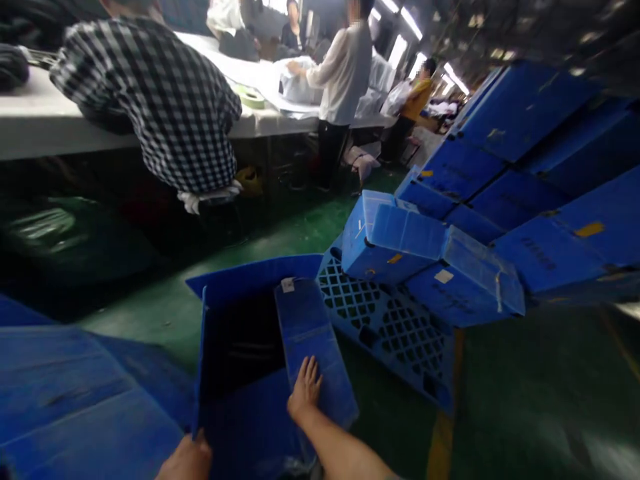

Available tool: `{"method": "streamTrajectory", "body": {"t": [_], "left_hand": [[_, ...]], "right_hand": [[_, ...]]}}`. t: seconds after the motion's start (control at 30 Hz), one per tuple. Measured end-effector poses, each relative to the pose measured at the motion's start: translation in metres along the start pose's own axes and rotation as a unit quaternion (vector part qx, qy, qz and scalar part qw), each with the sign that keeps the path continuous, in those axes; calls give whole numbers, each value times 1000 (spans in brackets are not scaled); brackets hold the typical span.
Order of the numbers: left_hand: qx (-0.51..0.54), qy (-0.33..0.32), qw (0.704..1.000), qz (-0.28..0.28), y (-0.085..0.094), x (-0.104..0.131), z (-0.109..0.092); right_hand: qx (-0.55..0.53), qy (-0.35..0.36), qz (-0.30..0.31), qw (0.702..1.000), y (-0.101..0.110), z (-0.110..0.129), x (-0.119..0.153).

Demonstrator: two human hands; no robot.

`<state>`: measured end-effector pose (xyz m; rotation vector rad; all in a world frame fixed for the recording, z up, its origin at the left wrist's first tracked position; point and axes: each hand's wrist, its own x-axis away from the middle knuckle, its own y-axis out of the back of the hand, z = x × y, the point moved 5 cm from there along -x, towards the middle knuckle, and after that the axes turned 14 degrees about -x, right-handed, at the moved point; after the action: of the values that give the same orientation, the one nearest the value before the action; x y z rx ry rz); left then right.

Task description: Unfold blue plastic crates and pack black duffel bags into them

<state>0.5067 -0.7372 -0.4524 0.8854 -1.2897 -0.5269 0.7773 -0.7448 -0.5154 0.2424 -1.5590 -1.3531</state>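
Note:
An open blue box (245, 413) stands low in the middle of the view, its inside dark, with pale streaks low in it. My left hand (187, 459) is at the bottom, its fingers closed round the lower end of the box's upright left panel (201, 360). On the right side, my right hand (306, 388) lies with fingers spread on a blue flap (320, 333) that bears a small white label (288, 285). A further blue panel (260, 268) sticks up along the far side.
A blue lattice pallet (370, 337) with stacked blue boxes (465, 277) is to the right. More blue boxes (75, 400) stand at the left. People work at a long white table (270, 123) beyond; one in a checked shirt (165, 100) is nearest.

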Motion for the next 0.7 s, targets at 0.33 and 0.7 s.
{"method": "streamTrajectory", "body": {"t": [0.33, 0.7], "left_hand": [[-45, -41, 991, 121, 54, 12, 6], [-9, -66, 995, 75, 46, 3, 68]], "right_hand": [[15, -20, -16, 1000, 179, -113, 0], [90, 79, 38, 992, 179, -66, 2]]}}
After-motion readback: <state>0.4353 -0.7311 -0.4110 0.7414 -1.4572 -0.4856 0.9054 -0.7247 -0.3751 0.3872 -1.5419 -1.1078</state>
